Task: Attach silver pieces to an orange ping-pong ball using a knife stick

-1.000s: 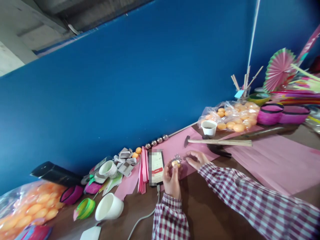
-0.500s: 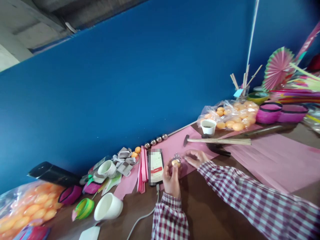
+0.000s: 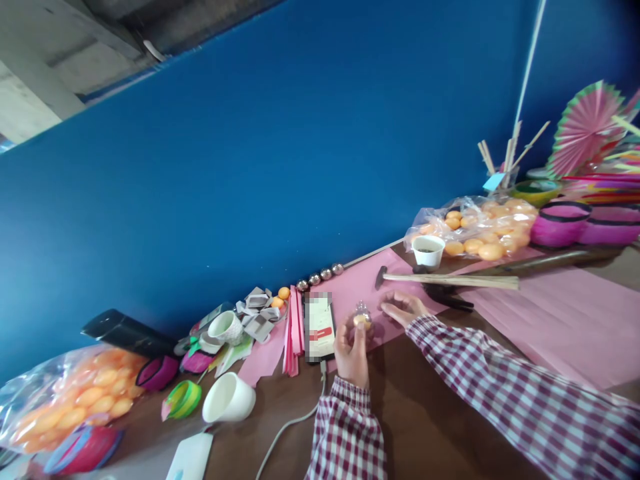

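My left hand (image 3: 352,353) is closed, with thumb and fingers gripping a small orange ball (image 3: 362,322). Shiny silvery bits (image 3: 363,309) show at the top of the ball; whether they are part of it I cannot tell. To its right, a short gap away, my right hand (image 3: 406,309) hovers over pink paper (image 3: 350,292). Its thumb and fingertips come together in a pinch, and anything between them is too small to make out. A phone (image 3: 320,327) with a lit screen lies just left of my left hand, a cable running from it.
A hammer (image 3: 450,280) lies beyond my right hand, near a white cup (image 3: 429,251) and a bag of orange balls (image 3: 493,230). Several metal balls (image 3: 314,279) line the blue wall. A white cup on its side (image 3: 230,398) and another ball bag (image 3: 85,393) sit left.
The whole view has shifted, so the table things appear a little further right. Both hands keep nearly the same pose, the left still holding the orange ball.
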Available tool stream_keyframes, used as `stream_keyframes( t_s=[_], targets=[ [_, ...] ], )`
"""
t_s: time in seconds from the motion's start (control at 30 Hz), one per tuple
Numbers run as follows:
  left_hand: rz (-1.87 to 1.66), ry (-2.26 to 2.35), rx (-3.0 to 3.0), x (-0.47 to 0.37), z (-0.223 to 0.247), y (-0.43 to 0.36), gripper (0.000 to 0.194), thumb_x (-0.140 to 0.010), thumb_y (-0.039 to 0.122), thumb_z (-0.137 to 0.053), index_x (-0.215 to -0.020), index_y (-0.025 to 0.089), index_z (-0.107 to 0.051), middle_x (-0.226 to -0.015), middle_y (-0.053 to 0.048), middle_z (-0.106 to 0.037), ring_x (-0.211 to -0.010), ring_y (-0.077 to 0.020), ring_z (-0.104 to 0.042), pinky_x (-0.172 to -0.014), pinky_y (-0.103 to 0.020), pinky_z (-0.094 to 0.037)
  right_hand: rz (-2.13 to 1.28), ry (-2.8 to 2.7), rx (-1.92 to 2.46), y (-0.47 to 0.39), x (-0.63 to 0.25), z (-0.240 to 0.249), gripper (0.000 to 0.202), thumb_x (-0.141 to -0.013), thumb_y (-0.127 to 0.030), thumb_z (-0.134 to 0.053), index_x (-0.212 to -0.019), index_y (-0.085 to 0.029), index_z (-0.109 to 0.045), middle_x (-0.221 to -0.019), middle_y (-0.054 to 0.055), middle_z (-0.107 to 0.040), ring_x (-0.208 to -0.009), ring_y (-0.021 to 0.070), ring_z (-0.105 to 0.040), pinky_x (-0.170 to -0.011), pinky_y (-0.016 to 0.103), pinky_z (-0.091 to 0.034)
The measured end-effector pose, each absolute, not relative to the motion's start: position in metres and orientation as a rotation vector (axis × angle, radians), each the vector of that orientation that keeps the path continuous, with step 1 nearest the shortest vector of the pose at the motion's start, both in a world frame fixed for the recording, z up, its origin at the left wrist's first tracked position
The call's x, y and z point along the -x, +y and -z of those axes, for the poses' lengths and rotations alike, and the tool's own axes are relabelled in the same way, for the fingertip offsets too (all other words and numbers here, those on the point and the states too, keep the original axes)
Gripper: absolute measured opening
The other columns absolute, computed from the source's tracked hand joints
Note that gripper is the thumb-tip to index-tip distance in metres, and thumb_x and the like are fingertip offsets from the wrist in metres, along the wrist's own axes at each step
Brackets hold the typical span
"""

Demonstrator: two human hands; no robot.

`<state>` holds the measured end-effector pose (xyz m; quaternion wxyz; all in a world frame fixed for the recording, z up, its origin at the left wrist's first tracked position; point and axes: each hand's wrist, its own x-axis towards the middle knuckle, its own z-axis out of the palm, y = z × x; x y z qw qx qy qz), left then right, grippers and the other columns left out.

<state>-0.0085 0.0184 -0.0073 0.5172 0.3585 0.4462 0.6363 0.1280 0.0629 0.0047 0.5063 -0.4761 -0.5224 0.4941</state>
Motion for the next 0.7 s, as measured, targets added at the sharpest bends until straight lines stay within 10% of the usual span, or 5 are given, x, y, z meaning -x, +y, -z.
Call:
stream_keyframes(
  t_s=[0.7],
  targets=[
    [-1.551, 1.063, -0.904, 0.0085, 0.006, 0.0186, 0.04, -0.073, 0.034, -0.058, -0.109, 0.017, -0.05, -0.107, -0.011, -0.06, -0.091, -0.0206, -0.06, -0.081, -0.037, -0.048, -1.212, -1.354, 1.1, 0.0539, -0.1256, -0.0128, 0.023, -0.069, -0.04, -0.057, -0.073, -0.017, -0.056, -0.063, 0.001, -0.061, -0.053, 0.011, -0.055, -0.05, 0.023, -0.045]
  ],
)
